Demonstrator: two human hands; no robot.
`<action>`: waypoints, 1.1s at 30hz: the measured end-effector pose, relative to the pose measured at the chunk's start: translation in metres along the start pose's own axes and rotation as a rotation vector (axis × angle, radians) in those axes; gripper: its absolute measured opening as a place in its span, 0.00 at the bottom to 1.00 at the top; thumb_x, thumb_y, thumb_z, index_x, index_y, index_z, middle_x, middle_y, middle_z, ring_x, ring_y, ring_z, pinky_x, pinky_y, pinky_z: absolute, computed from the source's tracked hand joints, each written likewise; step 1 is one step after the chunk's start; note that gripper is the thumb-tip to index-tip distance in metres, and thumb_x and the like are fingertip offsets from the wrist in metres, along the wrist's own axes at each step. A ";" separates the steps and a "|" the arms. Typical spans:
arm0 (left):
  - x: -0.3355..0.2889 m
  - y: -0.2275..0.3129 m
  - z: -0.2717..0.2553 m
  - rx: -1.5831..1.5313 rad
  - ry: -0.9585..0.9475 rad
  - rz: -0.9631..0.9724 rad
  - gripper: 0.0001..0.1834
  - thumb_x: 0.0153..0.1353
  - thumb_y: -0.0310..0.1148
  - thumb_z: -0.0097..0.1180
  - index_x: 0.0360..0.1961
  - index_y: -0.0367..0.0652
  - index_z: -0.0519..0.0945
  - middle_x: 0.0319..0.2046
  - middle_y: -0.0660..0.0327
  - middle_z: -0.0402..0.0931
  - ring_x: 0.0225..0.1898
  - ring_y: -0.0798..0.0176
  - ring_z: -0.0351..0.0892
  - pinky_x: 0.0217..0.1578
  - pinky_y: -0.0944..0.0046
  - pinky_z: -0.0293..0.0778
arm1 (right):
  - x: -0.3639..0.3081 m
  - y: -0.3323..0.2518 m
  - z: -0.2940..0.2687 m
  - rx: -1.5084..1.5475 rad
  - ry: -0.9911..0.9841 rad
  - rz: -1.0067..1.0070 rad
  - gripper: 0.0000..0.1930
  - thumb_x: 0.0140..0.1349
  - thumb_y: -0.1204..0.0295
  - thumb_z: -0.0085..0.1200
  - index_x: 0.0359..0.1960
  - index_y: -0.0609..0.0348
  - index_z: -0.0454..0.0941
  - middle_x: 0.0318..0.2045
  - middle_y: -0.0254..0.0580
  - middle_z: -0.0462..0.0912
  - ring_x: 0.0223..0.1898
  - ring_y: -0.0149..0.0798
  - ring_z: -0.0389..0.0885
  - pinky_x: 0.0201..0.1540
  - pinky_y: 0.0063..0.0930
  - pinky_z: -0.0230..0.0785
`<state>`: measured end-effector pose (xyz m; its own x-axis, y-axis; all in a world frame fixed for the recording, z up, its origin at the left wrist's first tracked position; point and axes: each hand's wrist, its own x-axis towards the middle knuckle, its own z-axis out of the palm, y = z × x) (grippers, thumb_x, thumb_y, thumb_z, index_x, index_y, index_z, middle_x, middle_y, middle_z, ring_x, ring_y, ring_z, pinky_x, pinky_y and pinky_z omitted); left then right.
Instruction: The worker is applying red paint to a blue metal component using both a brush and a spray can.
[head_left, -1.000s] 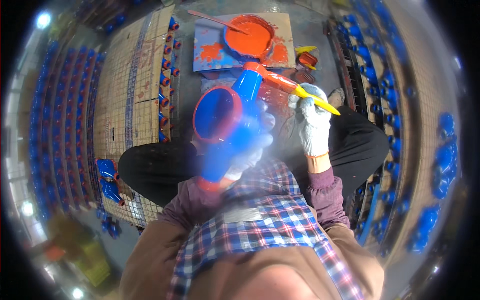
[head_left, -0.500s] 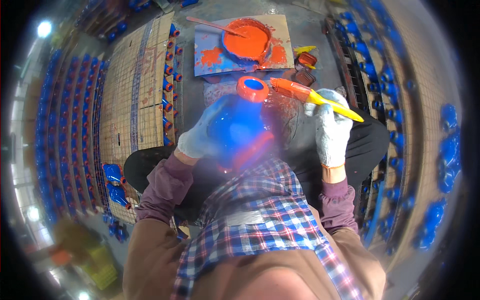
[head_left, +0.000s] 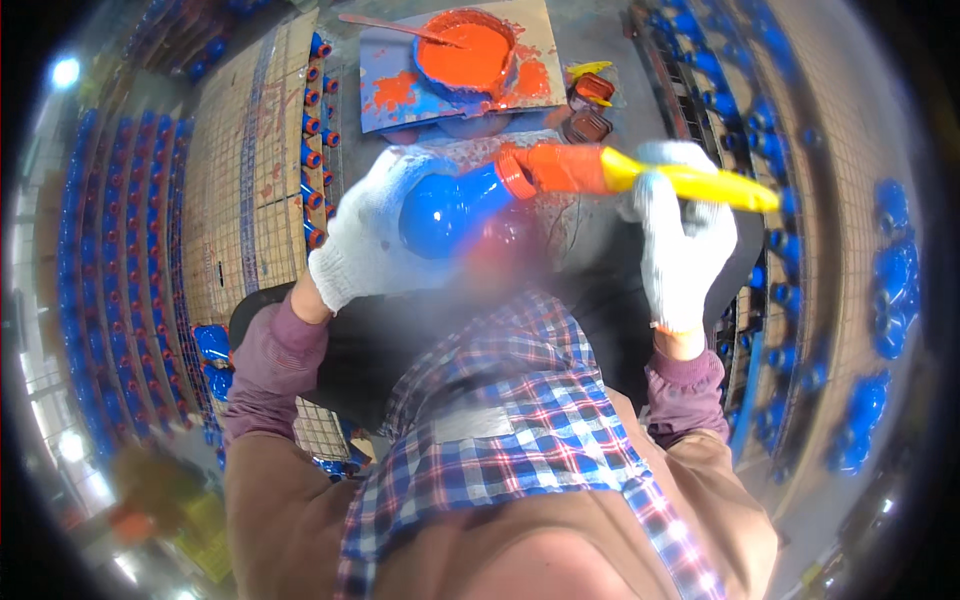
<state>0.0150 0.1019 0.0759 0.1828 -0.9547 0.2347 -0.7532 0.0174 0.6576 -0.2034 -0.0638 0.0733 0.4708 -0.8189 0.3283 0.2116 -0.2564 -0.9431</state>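
My gloved left hand (head_left: 370, 240) holds a glossy blue hollow metal part (head_left: 440, 215), gripped from its left side. The part's neck points to the right and ends in an orange-red ring (head_left: 517, 174). A blurred reddish area shows on its lower side. In my gloved right hand (head_left: 690, 245) is a paintbrush (head_left: 690, 183) with a yellow handle, its fingers closed round the handle. The brush's orange-coated bristles touch the ring at the neck's end.
Ahead, a paint-stained board (head_left: 540, 60) carries a bowl (head_left: 437, 85) of orange paint with a stick (head_left: 385, 25) resting in it. Small paint containers (head_left: 588, 127) stand beside the board. Wire racks (head_left: 235, 190) with many blue parts flank me on both sides.
The blue part has turned, so its opening no longer faces up and its neck points right. The brush has swung nearly level, and its bristles have come onto the ring.
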 end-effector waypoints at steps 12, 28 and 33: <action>-0.001 0.009 0.006 0.791 -0.220 0.124 0.35 0.41 0.40 0.67 0.55 0.47 0.75 0.53 0.48 0.71 0.45 0.49 0.75 0.37 0.55 0.78 | 0.040 0.050 0.038 -0.545 -0.303 -0.432 0.11 0.63 0.64 0.57 0.37 0.60 0.76 0.28 0.46 0.78 0.27 0.48 0.80 0.29 0.35 0.71; -0.001 -0.025 0.021 0.331 -0.277 -0.210 0.41 0.36 0.52 0.74 0.51 0.43 0.76 0.43 0.52 0.77 0.40 0.51 0.82 0.42 0.57 0.79 | -0.019 0.054 0.029 -0.449 -0.246 -0.449 0.12 0.52 0.80 0.62 0.39 0.58 0.80 0.32 0.44 0.79 0.31 0.45 0.81 0.34 0.29 0.73; -0.012 -0.046 0.028 -0.423 -0.292 -0.531 0.31 0.47 0.45 0.69 0.51 0.40 0.75 0.44 0.58 0.77 0.43 0.64 0.78 0.46 0.62 0.76 | -0.019 0.060 0.026 -0.233 -0.206 -0.299 0.13 0.54 0.86 0.59 0.41 0.62 0.79 0.35 0.43 0.79 0.37 0.40 0.81 0.42 0.25 0.71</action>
<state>0.0294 0.1046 0.0230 0.2346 -0.9056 -0.3534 -0.2913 -0.4123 0.8632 -0.1773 -0.0510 0.0115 0.5842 -0.5777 0.5701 0.1766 -0.5951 -0.7840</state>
